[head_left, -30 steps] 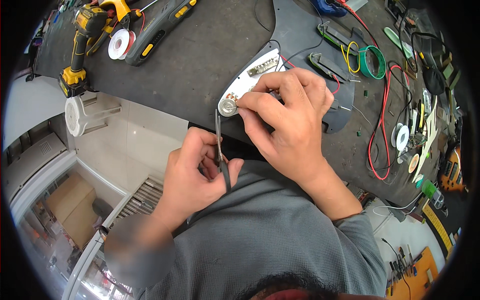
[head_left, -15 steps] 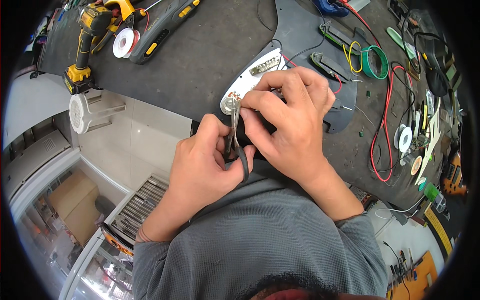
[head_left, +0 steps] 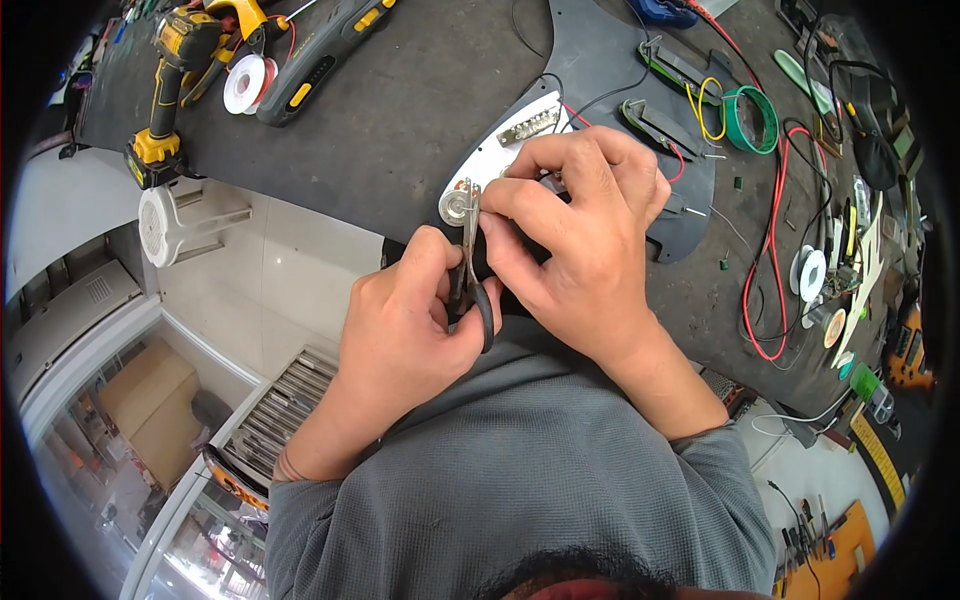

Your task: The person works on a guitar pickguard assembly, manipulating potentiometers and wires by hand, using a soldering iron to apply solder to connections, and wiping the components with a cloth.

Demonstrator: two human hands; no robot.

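Note:
My left hand (head_left: 400,315) holds a pair of black-handled scissors (head_left: 470,245), blades pointing away from me and only slightly apart. Beside the blade tips, my right hand (head_left: 590,265) pinches with thumb and forefinger; whatever is between them is too small or hidden to make out. Just beyond lies a shiny metal control plate (head_left: 487,158) with a round metal part (head_left: 455,207) at its near end and a slotted component (head_left: 530,126). It rests by a dark guitar pickguard (head_left: 590,65), partly covered by my right hand, which carries two green-edged pickups (head_left: 652,130) with wires.
On the dark bench, a yellow-black power drill (head_left: 165,95), a wire spool (head_left: 243,85) and a long grey tool (head_left: 320,65) lie left. To the right are a green tape ring (head_left: 750,120), red cable (head_left: 768,270) and a white spool (head_left: 810,273). A white stool (head_left: 160,228) stands below.
The scissors and my left hand have shifted very slightly, and the blade tips look a little closer to the round metal part. My right hand keeps its pinch in nearly the same place.

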